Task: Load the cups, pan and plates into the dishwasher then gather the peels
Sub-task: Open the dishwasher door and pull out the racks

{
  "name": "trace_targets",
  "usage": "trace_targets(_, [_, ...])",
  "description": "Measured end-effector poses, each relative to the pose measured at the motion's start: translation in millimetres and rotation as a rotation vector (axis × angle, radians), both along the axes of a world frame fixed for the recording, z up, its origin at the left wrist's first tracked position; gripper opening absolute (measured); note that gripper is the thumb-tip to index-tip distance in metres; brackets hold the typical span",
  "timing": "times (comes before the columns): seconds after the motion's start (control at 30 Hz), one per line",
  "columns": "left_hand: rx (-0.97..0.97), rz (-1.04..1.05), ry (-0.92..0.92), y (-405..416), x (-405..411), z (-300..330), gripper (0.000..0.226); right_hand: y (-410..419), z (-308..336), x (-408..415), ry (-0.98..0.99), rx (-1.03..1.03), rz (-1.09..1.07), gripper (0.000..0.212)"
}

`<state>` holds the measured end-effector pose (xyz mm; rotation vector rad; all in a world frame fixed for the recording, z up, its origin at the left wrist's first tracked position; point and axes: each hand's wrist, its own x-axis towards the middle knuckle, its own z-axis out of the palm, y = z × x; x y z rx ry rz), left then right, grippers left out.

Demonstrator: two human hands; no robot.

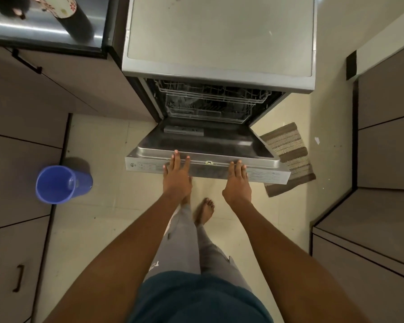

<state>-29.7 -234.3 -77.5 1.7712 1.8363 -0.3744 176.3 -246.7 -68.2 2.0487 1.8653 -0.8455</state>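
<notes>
Dishwasher (219, 36) at twelve o'clock, door (205, 145) lowered part-way, wire racks (208, 99) visible inside, left hand (176, 177) and right hand (238, 180) flat on door's top edge, fingers straight, gripping nothing, blue bucket (58, 184) at nine o'clock, striped mat (289, 157) at three o'clock.

Dishwasher (219, 54) rack contents too dark to tell, door panel print (145, 166) too small to read, patterned bottle (68, 12) cut off at top edge

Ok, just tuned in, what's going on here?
A person stands at the dishwasher with its door dropped partway open. The left hand and right hand both rest flat-fingered on the door's front edge. The racks look mostly empty. A blue bucket sits on the floor alongside.
</notes>
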Motion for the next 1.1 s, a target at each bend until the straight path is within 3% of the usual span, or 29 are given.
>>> trace_targets(0.3, [-0.09,-0.045,0.035,-51,-2,-26,0.074,-29,-19,-5,-0.051,-0.182,0.013,0.084])
trace_targets(0.5, [-0.164,-0.032,0.022,-92,-2,-53,0.083,-69,-52,-12,-0.022,-0.276,-0.064,0.075])
trace_targets(0.83, [-0.284,0.012,-0.048,-142,2,-99,0.095,-117,-110,-10,-0.075,-0.416,0.051,0.086])
trace_targets(1.1, [-0.369,0.017,0.017,-174,13,-142,0.1,-133,-158,-18,-0.106,-0.484,0.053,0.068])
